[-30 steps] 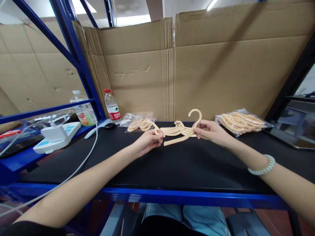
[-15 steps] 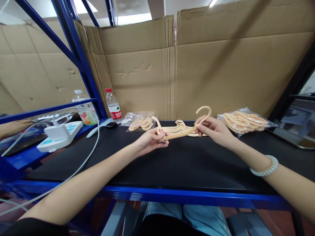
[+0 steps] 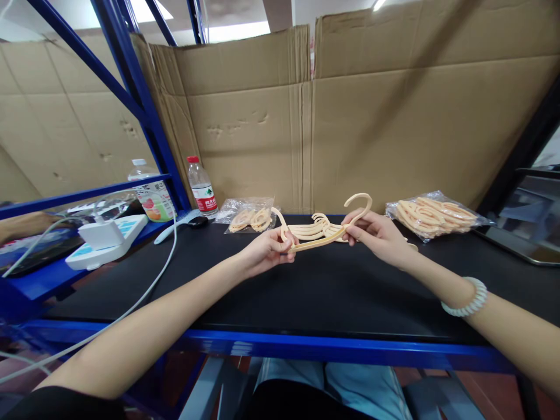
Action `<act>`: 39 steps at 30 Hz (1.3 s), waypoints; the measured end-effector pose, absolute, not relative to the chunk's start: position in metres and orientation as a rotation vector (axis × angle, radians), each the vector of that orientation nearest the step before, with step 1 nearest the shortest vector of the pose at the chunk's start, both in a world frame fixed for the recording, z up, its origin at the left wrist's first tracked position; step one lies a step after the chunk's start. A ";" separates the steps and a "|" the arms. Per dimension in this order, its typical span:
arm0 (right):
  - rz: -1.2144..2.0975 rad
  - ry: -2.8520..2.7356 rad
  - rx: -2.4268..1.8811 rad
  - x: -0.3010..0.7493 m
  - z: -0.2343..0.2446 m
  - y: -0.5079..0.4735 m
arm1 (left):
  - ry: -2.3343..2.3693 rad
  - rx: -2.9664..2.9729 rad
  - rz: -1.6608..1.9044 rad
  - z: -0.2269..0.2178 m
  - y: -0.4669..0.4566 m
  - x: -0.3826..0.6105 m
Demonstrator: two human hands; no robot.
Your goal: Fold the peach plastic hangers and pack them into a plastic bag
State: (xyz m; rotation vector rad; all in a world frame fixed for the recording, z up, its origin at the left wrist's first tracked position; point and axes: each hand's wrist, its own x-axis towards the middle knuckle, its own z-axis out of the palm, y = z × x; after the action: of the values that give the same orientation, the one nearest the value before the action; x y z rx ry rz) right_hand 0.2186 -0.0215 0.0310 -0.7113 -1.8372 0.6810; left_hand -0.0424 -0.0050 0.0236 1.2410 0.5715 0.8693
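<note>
A beige plastic hanger (image 3: 321, 242) is stretched between my two hands above the black tabletop, its open hook curling up at the right. My left hand (image 3: 268, 251) pinches the left end, where a curved part stands up from the fingers. My right hand (image 3: 378, 234) has thumb and fingers closed around the right end, just below the hook. Right behind lie several similar beige hangers (image 3: 306, 231) in a stack, partly covered by the held one and by my right hand.
Clear plastic bags of beige parts lie at the left (image 3: 251, 219) and right (image 3: 433, 216). A red-capped water bottle (image 3: 202, 189) stands by the cardboard wall (image 3: 245, 134). A white cable (image 3: 149, 289) crosses the left side near a power strip (image 3: 105, 245). Another person's hand (image 3: 30, 224) is at far left.
My right hand and the hook end have shifted slightly left and down. My left hand has barely moved, and both hands keep hold of the hanger.
</note>
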 end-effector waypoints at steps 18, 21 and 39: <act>0.498 -1.802 -0.724 0.215 0.025 -0.027 | 0.640 1.243 0.987 0.024 -0.005 -0.041; 0.509 -1.779 -0.704 0.213 0.024 -0.029 | 0.632 1.243 1.048 0.022 -0.004 -0.040; 0.602 -1.584 -0.759 0.206 0.022 -0.030 | 0.810 0.950 1.196 0.024 -0.006 -0.031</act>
State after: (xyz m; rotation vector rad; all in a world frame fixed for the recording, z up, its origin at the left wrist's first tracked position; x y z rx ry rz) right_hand 0.2059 -0.0300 0.0224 -0.7590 -1.5842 0.6016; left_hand -0.0308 -0.0064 0.0241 0.9501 0.8096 1.1964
